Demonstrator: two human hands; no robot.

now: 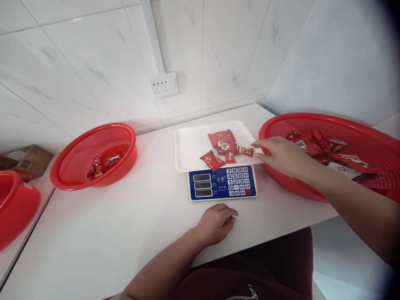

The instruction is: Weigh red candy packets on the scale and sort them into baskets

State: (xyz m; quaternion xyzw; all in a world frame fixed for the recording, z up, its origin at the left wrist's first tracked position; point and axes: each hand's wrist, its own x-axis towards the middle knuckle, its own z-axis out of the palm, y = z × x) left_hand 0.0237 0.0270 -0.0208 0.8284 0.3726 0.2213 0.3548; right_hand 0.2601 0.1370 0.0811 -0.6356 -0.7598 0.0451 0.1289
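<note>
My right hand (276, 154) is over the right edge of a white tray (190, 143), fingers apart, nothing visible between them. Close to its fingertips lies a small red wrapped snack (245, 151). Other red snack packets, including a flat one (212, 160) and a larger one (222, 137), are grouped on the tray's right half. The tray sits on a digital scale (222, 183) with a blue keypad panel; its top display appears to read 0.063. In front of the scale my left hand (217, 223) rests on the table, loosely curled, with thumb and forefinger apart and nothing visible in it.
A large red basket (312, 118) full of red packets stands at the right. Another red basket (93, 135) with a few packets is at the left on the white table (125, 237). A red container (18, 212) and a cardboard box (34, 160) are farther left.
</note>
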